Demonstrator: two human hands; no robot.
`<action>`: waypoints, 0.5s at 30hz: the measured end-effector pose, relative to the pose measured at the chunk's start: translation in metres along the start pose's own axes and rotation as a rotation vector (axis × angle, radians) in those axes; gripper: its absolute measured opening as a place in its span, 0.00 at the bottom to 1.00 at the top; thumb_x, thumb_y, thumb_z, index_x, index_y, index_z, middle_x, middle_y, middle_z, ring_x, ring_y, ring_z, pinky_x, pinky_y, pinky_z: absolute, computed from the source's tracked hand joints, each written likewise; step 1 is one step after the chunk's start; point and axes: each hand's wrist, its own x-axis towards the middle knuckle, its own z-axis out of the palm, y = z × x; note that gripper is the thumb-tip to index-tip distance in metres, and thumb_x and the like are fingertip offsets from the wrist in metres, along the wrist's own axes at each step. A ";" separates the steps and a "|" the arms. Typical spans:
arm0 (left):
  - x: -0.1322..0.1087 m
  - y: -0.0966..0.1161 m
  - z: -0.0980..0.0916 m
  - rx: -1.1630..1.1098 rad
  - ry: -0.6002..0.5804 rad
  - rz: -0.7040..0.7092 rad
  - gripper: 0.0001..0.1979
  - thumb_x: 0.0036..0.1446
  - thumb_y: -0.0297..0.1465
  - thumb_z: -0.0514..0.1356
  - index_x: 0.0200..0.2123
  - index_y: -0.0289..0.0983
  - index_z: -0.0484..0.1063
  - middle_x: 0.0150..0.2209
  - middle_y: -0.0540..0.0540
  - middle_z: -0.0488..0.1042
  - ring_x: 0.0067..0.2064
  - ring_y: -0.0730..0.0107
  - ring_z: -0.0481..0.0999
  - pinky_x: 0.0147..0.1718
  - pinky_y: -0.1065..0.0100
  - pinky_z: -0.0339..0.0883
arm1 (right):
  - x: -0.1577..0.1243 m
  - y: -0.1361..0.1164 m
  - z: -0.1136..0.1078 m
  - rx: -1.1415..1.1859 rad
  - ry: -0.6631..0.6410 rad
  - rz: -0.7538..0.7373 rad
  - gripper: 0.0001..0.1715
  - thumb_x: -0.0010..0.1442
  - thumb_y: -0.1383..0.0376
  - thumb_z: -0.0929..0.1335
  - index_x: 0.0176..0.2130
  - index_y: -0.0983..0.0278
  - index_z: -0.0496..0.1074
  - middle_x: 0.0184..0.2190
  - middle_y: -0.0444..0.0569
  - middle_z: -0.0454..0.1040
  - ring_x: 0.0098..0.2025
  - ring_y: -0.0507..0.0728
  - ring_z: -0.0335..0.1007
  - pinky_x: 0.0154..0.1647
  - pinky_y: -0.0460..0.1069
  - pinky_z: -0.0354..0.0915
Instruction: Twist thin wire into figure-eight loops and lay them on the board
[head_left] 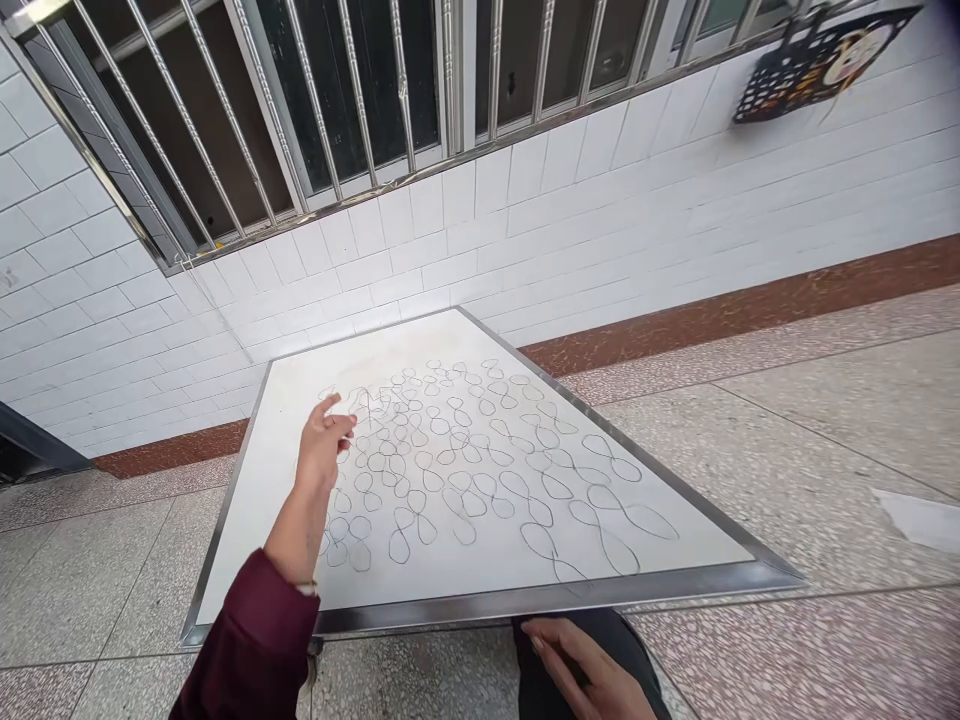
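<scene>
My left hand reaches over the left part of a white-topped table. Its index finger and thumb are apart, and I see nothing held between them. Thin dark figure-eight loops cover much of the tabletop to the right of this hand. Some overlap, and I cannot tell whether they are wire or drawn lines. Below the table's near edge, my right hand lies over my dark-trousered leg, fingers stretched out, with nothing visible in it.
A grey metal rim borders the table. Behind it stands a white tiled wall with a barred window. A dark spotted bag hangs at upper right. A white sheet lies on the speckled floor.
</scene>
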 end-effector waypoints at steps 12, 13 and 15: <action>-0.168 0.001 -0.010 0.018 -0.170 0.161 0.28 0.54 0.28 0.63 0.59 0.48 0.68 0.27 0.53 0.72 0.27 0.73 0.68 0.32 0.68 0.64 | 0.135 -0.149 -0.021 0.331 -0.309 0.020 0.11 0.66 0.59 0.64 0.38 0.61 0.73 0.34 0.48 0.76 0.36 0.56 0.71 0.36 0.50 0.65; -0.172 0.001 -0.015 0.014 -0.171 0.181 0.27 0.55 0.28 0.64 0.59 0.48 0.69 0.28 0.53 0.73 0.27 0.72 0.69 0.33 0.68 0.65 | 0.129 -0.151 -0.016 0.364 -0.344 0.061 0.12 0.66 0.60 0.63 0.35 0.61 0.72 0.31 0.46 0.75 0.32 0.54 0.69 0.33 0.49 0.63; -0.178 0.000 -0.025 -0.051 -0.157 0.198 0.26 0.55 0.29 0.64 0.58 0.46 0.70 0.30 0.51 0.75 0.31 0.70 0.71 0.35 0.67 0.67 | 0.115 -0.153 -0.008 0.438 -0.332 0.174 0.12 0.65 0.60 0.63 0.32 0.61 0.71 0.26 0.43 0.71 0.26 0.51 0.64 0.28 0.47 0.60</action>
